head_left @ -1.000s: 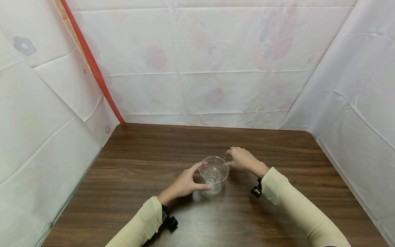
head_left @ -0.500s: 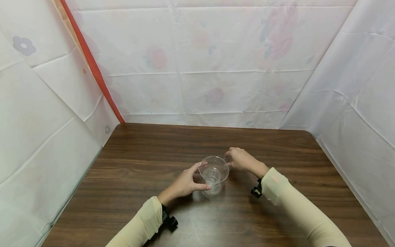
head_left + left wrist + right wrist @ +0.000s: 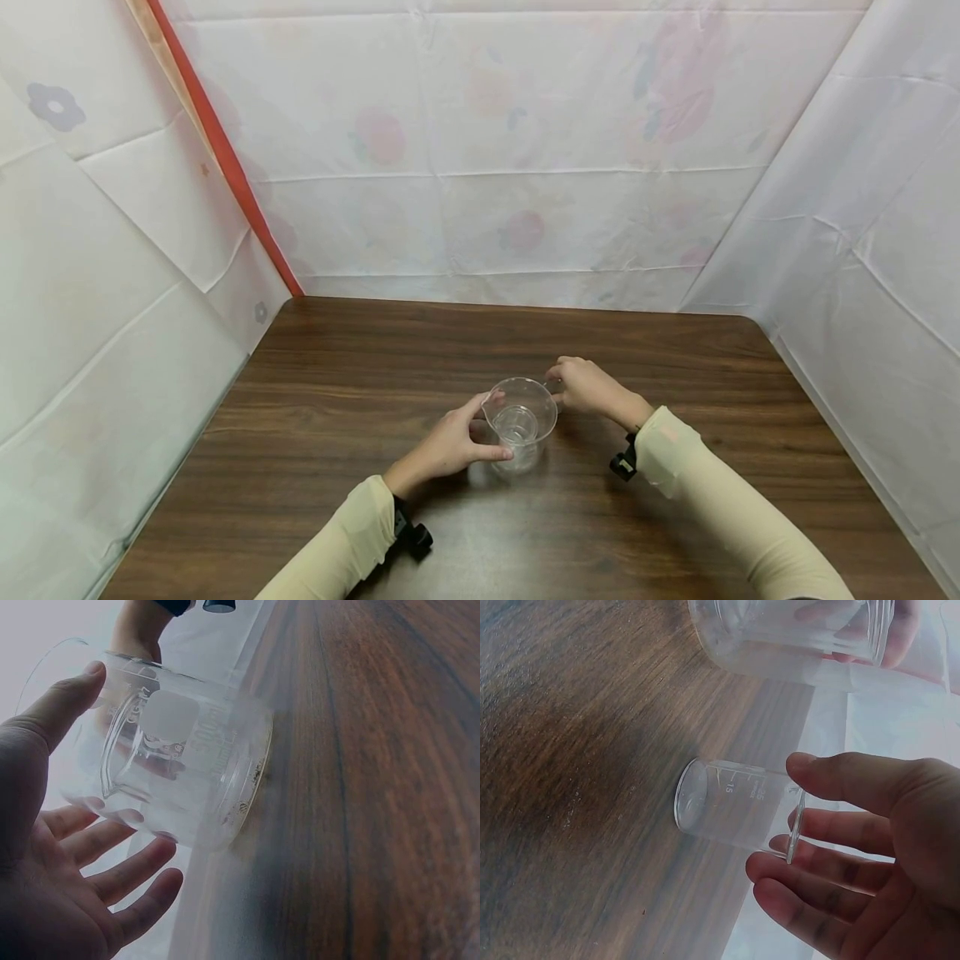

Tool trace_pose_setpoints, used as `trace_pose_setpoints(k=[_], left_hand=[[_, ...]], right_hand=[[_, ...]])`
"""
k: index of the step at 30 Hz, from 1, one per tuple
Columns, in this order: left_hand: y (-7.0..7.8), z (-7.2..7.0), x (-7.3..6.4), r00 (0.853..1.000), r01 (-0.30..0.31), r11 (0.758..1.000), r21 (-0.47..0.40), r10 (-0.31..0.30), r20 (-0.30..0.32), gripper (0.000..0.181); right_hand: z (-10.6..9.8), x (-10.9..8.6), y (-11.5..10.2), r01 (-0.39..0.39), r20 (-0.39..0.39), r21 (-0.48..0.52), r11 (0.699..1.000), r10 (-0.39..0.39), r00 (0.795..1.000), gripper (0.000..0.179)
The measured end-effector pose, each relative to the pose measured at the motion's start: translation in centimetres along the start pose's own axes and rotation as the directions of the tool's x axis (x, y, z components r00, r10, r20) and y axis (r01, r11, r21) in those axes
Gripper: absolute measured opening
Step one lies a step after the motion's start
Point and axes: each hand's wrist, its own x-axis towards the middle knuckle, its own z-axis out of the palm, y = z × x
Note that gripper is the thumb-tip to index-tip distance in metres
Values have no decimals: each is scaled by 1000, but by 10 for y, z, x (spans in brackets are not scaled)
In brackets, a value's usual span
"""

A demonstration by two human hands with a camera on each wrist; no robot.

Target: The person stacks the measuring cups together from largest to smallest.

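Observation:
A large clear glass beaker (image 3: 529,457) with a pouring lip stands upright on the table. Smaller glassware (image 3: 516,423) is nested inside it; how many pieces, I cannot tell. My left hand (image 3: 450,446) holds the large beaker from the left, thumb on the near side and fingers round the far side, as the left wrist view also shows. Just right of it, my right hand (image 3: 591,388) pinches a small glass beaker (image 3: 739,806) near its rim between thumb and fingers. The small beaker's base rests on the table, apart from the large beaker; in the head view the hand partly hides it.
The dark wood-grain table (image 3: 337,467) spreads around both hands. White patterned sheets (image 3: 465,225) hang along its back and sides, with a red strip (image 3: 232,167) at the back left corner. A black wrist camera (image 3: 412,537) sits on the left wrist, another camera (image 3: 624,463) on the right.

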Motion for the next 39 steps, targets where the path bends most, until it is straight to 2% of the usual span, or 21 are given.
trace_pose_setpoints(k=[5,12,32,39], left_hand=[[0,0,0,1000,9,1000,17,-9,-2,85],[1,0,0,1000,-3,1000,-15,3,-5,85],[0,0,-1,1000,-3,1000,-22,3,-3,86],[1,0,-1,1000,-1,1000,-24,0,-3,85]], right_hand=[[0,-1,0,-4,4,7,1000,4,1000,40],[-2,-2,2,1,-7,9,1000,-1,1000,43],[-13,-6,2,36,-65,-20,999,-37,997,32],[-20,-9,-2,20,-76,-23,1000,-22,997,31]])
